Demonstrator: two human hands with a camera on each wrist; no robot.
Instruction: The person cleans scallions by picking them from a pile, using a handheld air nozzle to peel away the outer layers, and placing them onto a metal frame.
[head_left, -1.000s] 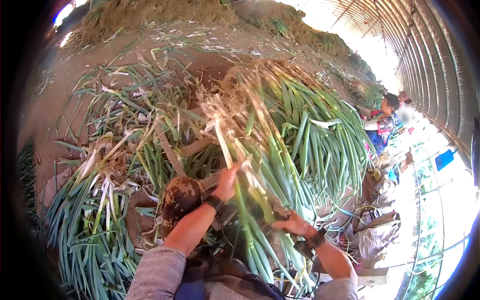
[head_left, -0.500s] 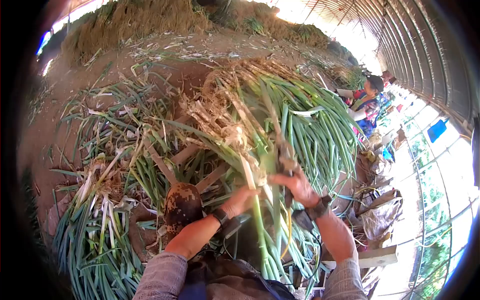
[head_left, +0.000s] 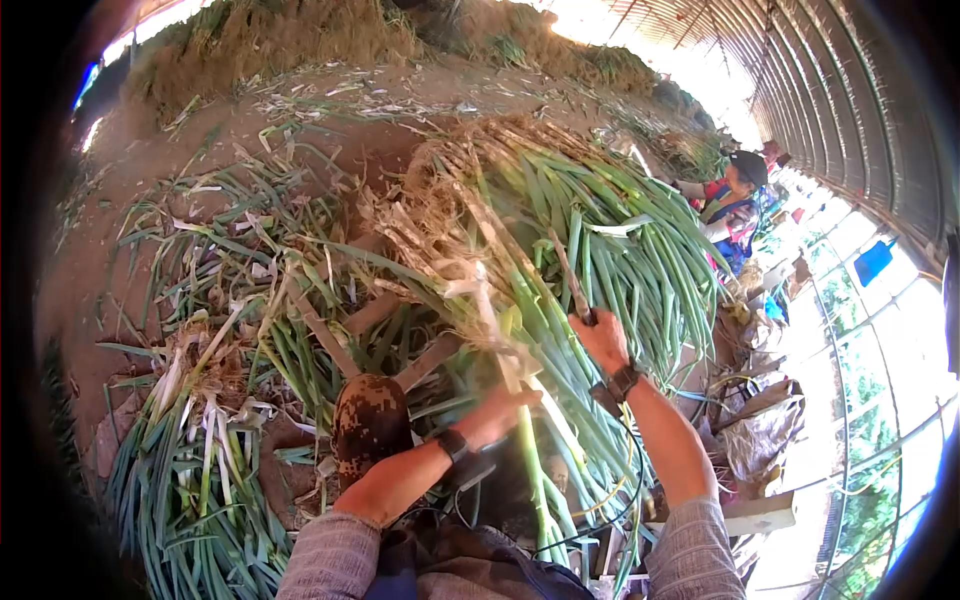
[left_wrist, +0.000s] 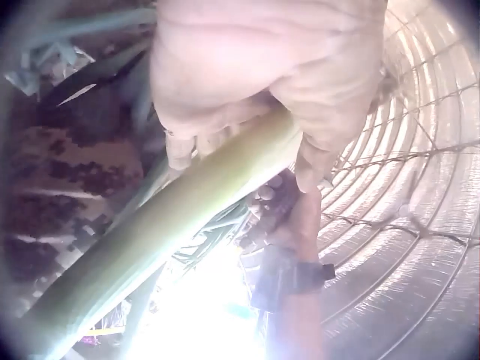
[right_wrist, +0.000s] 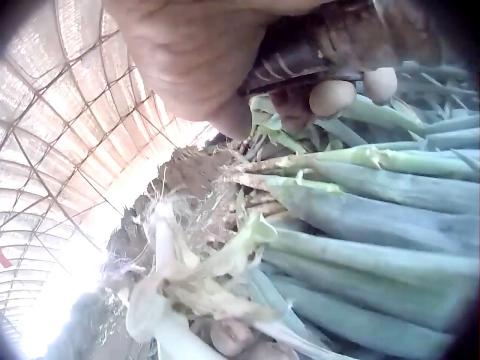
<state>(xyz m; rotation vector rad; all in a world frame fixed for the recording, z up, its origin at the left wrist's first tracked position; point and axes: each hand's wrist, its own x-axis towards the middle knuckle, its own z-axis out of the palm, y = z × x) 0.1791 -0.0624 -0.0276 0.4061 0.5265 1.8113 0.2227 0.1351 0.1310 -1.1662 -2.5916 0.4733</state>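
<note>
My left hand [head_left: 500, 412] grips a thick green onion [head_left: 528, 465] partway up its stalk, roots away from me and leaves towards my lap. In the left wrist view, the fingers and thumb wrap round the pale green stalk [left_wrist: 172, 187]. Loose pale skin [head_left: 468, 283] hangs near its root end. My right hand [head_left: 603, 342], a little apart to the right, holds a narrow brown stick-like tool [head_left: 568, 265] that points away from me. The right wrist view shows fingertips [right_wrist: 332, 99] curled under its dark brown, grooved body [right_wrist: 322, 49].
A big pile of green onions [head_left: 640, 260] lies just ahead on the right. Another bundle [head_left: 200, 480] lies at left, with stripped leaves [head_left: 240, 215] scattered beyond. My camouflage-covered knee [head_left: 370, 420] is left of the hands. Another person [head_left: 735, 205] sits far right.
My right hand has come away from the onion, up and to the right, with the brown tool. The left hand keeps its grip on the stalk. Loose skin now hangs at the root end.
</note>
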